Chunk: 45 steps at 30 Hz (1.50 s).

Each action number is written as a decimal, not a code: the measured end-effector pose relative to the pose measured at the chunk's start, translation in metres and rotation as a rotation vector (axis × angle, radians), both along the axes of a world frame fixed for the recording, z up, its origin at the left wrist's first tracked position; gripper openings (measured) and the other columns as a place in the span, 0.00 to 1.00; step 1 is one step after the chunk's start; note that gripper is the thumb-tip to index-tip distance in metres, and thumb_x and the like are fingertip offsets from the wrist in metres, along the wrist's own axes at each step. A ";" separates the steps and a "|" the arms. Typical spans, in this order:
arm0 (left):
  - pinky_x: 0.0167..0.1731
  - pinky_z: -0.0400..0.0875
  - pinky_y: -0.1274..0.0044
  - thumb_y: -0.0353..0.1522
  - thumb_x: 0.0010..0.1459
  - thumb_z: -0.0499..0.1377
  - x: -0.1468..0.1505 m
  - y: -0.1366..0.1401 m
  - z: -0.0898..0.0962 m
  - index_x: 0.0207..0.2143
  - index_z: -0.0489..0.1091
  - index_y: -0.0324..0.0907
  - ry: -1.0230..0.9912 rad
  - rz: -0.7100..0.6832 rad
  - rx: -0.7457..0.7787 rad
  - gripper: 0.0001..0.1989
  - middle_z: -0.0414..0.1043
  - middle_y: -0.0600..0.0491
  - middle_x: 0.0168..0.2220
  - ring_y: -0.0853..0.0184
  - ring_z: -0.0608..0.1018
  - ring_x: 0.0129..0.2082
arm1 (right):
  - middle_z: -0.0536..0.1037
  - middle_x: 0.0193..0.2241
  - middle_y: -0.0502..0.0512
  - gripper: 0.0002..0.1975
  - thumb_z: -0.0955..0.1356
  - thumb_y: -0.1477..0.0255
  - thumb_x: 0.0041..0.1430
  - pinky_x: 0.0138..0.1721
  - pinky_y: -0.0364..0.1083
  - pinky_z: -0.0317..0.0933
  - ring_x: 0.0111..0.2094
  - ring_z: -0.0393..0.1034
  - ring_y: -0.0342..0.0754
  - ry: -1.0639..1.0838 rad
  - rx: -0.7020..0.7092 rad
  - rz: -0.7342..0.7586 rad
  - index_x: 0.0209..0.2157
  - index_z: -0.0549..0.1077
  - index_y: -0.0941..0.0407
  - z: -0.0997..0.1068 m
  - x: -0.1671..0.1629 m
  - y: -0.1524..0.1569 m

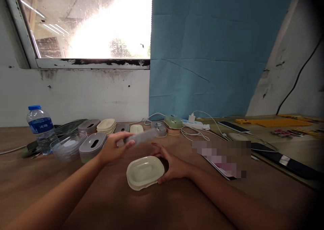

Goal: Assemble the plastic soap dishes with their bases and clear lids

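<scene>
My left hand (115,148) is closed on a grey plastic piece (144,136), held up off the table between thumb and fingers. It is smeared by motion, so its exact kind does not show. Lower down, a cream oval dish (145,171) with a raised rim and a sunken middle rests on the brown table. My right hand (174,164) is curled round the dish's right end, thumb in front and fingers behind. Left of my left hand stands a grey-lidded box (92,145) with a dark slot in its top.
Clear plastic bowls (68,145) and a water bottle (42,130) stand at left. Behind are stacked cream dishes (106,125), a grey box (159,128) and a green-topped box (173,122). White cables run to a power strip (193,123). A phone (233,126) lies at right.
</scene>
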<state>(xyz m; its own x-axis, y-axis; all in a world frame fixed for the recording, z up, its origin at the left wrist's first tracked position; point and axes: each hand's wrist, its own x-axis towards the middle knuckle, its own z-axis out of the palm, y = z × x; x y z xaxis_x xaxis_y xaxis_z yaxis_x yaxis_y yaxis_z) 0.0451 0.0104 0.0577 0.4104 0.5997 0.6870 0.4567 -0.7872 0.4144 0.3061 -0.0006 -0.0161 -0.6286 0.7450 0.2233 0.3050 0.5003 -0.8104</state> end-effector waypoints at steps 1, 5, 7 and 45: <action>0.34 0.67 0.80 0.39 0.52 0.55 0.001 0.012 0.006 0.38 0.72 0.39 -0.024 0.073 0.007 0.16 0.75 0.51 0.33 0.67 0.74 0.32 | 0.61 0.51 0.60 0.60 0.77 0.66 0.29 0.55 0.53 0.49 0.53 0.56 0.52 -0.008 0.006 -0.008 0.59 0.38 0.53 0.000 0.000 0.000; 0.32 0.67 0.80 0.44 0.50 0.55 0.008 0.066 0.018 0.40 0.72 0.39 -0.056 0.391 -0.086 0.21 0.75 0.51 0.34 0.67 0.74 0.33 | 0.63 0.49 0.57 0.44 0.76 0.64 0.31 0.53 0.51 0.52 0.51 0.58 0.52 -0.098 0.083 -0.022 0.52 0.58 0.54 0.006 -0.001 -0.002; 0.30 0.66 0.81 0.42 0.49 0.56 0.012 0.092 0.017 0.39 0.73 0.38 0.037 0.471 -0.186 0.20 0.76 0.51 0.32 0.67 0.75 0.31 | 0.64 0.47 0.56 0.37 0.76 0.64 0.31 0.52 0.51 0.53 0.49 0.59 0.52 -0.139 0.142 -0.018 0.47 0.64 0.54 0.009 -0.002 -0.003; 0.38 0.64 0.73 0.27 0.51 0.51 0.011 -0.062 -0.028 0.35 0.69 0.43 0.519 -0.066 0.044 0.10 0.70 0.50 0.34 0.64 0.70 0.36 | 0.73 0.44 0.51 0.18 0.68 0.79 0.38 0.41 0.44 0.61 0.40 0.69 0.50 -0.486 0.382 0.027 0.35 0.77 0.51 0.050 0.029 -0.004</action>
<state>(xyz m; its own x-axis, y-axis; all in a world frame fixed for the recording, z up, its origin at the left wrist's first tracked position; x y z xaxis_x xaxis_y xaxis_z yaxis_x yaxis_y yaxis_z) 0.0557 -0.0511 0.0301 0.7395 0.5358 0.4074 0.5415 -0.8331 0.1127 0.3347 -0.0044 0.0340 -0.7430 0.6512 0.1544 0.5775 0.7404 -0.3440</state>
